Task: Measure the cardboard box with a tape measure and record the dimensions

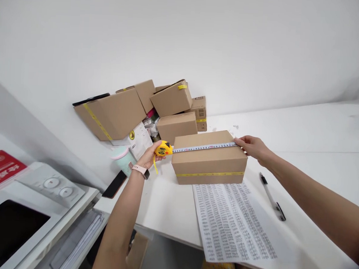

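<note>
A brown cardboard box [209, 162] with a yellow strip along its front side sits on the white table [163, 206]. My left hand [150, 155] grips the yellow case of a tape measure [164, 148] at the box's left edge. From the case, the white blade runs out across the top of the box to its right edge. There my right hand [252, 147] pinches the blade's end between thumb and fingers. Under the front of the box lies a printed sheet [231, 225], and a pen [272, 197] lies to its right.
Several cardboard boxes [176, 128] are piled against the wall at the back left. A mint cup [122, 159] and a dark phone-like slab [114, 184] are left of my left wrist. A white microwave [49, 208] stands farther left, with a red box [3, 169] on it.
</note>
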### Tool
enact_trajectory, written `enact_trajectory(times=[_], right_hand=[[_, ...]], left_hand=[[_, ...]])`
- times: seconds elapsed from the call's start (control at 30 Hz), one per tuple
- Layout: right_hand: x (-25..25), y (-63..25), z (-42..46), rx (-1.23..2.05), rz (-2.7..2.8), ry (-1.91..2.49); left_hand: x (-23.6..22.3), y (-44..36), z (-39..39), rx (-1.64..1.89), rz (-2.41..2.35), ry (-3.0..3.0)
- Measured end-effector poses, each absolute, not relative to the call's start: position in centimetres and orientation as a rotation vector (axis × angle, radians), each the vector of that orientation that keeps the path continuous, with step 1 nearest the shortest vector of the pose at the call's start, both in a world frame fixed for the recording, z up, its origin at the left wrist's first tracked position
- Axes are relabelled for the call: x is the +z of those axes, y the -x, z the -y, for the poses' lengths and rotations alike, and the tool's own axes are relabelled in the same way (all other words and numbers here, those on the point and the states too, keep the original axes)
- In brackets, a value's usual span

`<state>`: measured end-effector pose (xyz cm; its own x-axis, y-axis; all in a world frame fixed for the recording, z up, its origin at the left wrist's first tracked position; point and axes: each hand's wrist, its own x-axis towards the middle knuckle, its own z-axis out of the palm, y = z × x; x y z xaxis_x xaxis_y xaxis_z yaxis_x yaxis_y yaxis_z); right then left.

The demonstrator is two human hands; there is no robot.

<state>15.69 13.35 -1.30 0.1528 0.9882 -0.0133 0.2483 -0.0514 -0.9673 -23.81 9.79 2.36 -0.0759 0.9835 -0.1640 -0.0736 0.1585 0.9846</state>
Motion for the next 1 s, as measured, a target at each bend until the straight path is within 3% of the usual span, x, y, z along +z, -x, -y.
enact_trajectory(times=[0.4,0.63,0.9,1.0], right_hand=[[-0.5,-15.3,-12.6,0.990,1.218,1.489],[1.8,-17.1,-12.7,0.994,1.120,1.428],[4.8,-14.9,-12.7,1.013,1.457,1.154],[4.3,-12.7,-13.3,1.090,1.581,1.083]], left_hand=[[3.0,22.2,-9.0,1.328,-1.305,-1.039],[5.4,17.1,-2.4,1.515,-1.165,-1.231],[-1.8,8.3,6.9,0.830,-0.787,-0.934],[-3.4,5.8,7.4,0.887,-0.717,-0.871]])
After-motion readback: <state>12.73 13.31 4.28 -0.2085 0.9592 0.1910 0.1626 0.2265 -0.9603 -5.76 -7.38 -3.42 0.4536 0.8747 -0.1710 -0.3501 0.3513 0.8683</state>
